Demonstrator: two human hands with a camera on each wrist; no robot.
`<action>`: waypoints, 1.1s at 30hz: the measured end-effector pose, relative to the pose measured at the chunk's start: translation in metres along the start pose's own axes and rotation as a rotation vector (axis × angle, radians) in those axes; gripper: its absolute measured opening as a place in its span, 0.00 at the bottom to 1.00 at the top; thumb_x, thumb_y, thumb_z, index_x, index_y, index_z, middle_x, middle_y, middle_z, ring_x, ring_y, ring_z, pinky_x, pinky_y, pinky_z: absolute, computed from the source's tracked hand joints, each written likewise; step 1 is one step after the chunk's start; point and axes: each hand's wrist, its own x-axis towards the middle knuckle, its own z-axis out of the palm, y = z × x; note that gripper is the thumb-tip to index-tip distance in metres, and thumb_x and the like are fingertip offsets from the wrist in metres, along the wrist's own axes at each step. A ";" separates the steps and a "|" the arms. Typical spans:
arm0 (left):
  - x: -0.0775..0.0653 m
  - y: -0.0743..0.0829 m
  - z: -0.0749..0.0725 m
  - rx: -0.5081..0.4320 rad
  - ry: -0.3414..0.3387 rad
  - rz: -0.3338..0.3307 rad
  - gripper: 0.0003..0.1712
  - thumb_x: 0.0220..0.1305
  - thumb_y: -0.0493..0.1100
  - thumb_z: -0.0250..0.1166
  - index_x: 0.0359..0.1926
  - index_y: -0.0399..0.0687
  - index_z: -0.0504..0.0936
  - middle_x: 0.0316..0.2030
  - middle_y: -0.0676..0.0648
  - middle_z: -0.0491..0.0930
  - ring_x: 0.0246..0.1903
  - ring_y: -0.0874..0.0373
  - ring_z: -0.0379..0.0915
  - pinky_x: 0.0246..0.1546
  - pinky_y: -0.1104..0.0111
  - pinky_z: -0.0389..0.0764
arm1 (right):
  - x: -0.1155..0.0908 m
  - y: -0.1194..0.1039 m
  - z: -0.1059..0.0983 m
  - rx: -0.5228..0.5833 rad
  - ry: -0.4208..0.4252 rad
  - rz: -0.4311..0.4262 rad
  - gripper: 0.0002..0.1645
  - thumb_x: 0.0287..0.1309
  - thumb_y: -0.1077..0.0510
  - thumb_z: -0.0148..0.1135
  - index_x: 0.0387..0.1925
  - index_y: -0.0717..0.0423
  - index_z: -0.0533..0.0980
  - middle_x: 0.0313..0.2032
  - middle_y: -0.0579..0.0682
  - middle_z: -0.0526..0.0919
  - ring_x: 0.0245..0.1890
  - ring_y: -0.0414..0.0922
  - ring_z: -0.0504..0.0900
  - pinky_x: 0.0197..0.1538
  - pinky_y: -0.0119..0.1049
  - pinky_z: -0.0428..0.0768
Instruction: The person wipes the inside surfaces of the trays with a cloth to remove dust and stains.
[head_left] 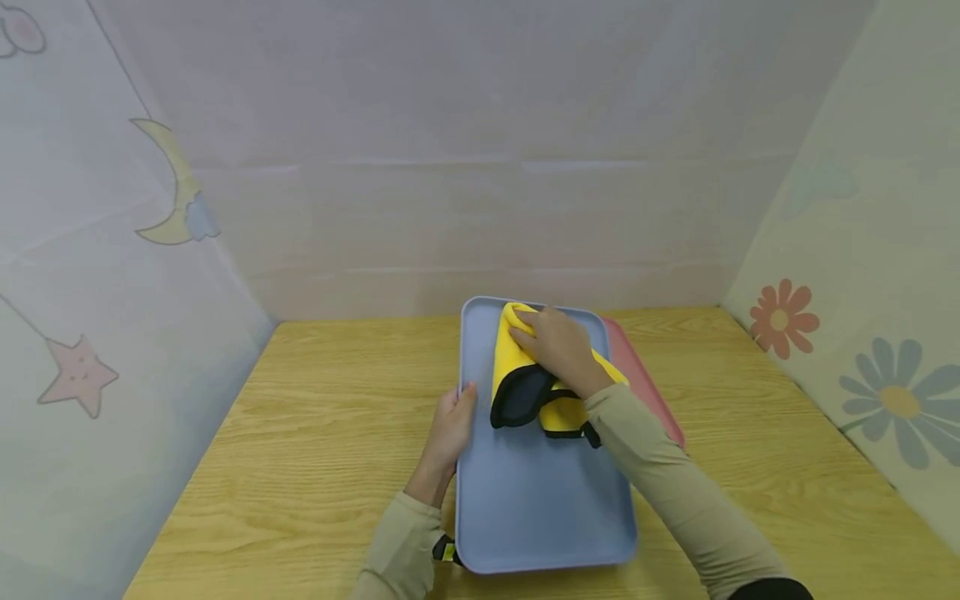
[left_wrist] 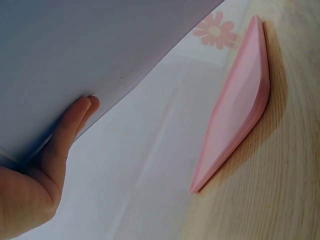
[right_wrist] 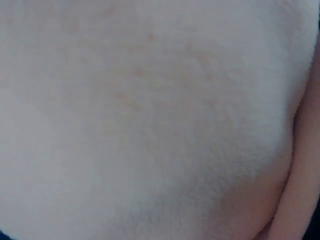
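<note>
A blue rectangular tray point(head_left: 543, 500) is raised over the table, its inner face toward the head camera. My left hand point(head_left: 450, 429) grips its left edge, thumb at the rim; in the left wrist view, fingers point(left_wrist: 65, 130) lie along the underside. My right hand point(head_left: 558, 346) holds a yellow cloth point(head_left: 510, 346) with a dark grey reverse and black edging against the tray's upper half. The cloth is bunched, with one corner folded over. A pale, fuzzy surface point(right_wrist: 150, 125) fills the right wrist view, blurred and close, with a strip of skin at its right edge.
A pink tray point(left_wrist: 235, 110) lies on the wooden table point(head_left: 315, 442) behind the blue one, which partly hides it in the head view. Pale printed sheets point(head_left: 465, 208) stand as walls behind and at both sides.
</note>
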 end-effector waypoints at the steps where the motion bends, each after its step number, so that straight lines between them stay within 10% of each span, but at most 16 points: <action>1: 0.000 0.000 -0.001 0.000 0.001 -0.004 0.18 0.69 0.41 0.43 0.39 0.27 0.71 0.20 0.51 0.58 0.24 0.61 0.60 0.26 0.70 0.64 | 0.000 0.002 0.000 0.001 0.002 -0.004 0.24 0.60 0.47 0.51 0.55 0.54 0.71 0.23 0.54 0.70 0.20 0.47 0.65 0.18 0.32 0.58; 8: 0.000 0.000 -0.007 -0.027 -0.014 -0.053 0.20 0.70 0.43 0.40 0.46 0.28 0.70 0.19 0.51 0.61 0.21 0.62 0.60 0.23 0.70 0.64 | 0.002 0.021 0.000 -0.016 0.011 -0.015 0.25 0.60 0.49 0.50 0.54 0.57 0.71 0.16 0.52 0.66 0.18 0.46 0.64 0.23 0.34 0.60; 23: -0.002 -0.001 -0.012 -0.037 -0.018 0.018 0.20 0.70 0.42 0.40 0.46 0.27 0.69 0.20 0.50 0.67 0.21 0.61 0.65 0.23 0.70 0.67 | 0.003 0.062 -0.004 -0.018 -0.081 0.144 0.28 0.61 0.48 0.47 0.57 0.63 0.67 0.54 0.65 0.68 0.43 0.58 0.73 0.40 0.47 0.71; 33: -0.003 0.001 -0.011 -0.026 -0.004 0.001 0.20 0.70 0.41 0.40 0.47 0.27 0.69 0.21 0.50 0.68 0.22 0.62 0.64 0.23 0.71 0.66 | -0.002 0.073 -0.003 0.012 -0.071 0.174 0.28 0.60 0.48 0.48 0.56 0.62 0.68 0.53 0.65 0.70 0.27 0.51 0.70 0.20 0.34 0.62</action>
